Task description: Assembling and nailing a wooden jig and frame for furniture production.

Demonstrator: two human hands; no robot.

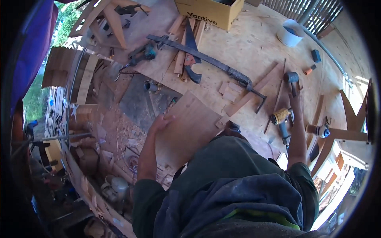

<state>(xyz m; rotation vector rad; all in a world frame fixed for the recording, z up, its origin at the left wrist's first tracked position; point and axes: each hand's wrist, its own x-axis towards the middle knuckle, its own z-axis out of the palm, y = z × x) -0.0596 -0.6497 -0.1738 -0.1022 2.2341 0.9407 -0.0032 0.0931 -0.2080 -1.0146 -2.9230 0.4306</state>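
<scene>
My left hand grips the left edge of a square wooden panel, held low against my body, with a small wood block at its right corner. My right hand reaches up on the right, closed round the handle of a black-headed mallet. Just below that hand lies a yellow and grey power tool, likely a nailer. A long metal bar clamp lies across the bench above the panel, over a hand saw with an orange handle and some wooden strips.
A plywood bench carries a cardboard box, a white bucket, wood offcuts and a teal power tool. Wooden frames stand at the back left. Shavings cover the floor at left. Curved wooden parts stand at the right.
</scene>
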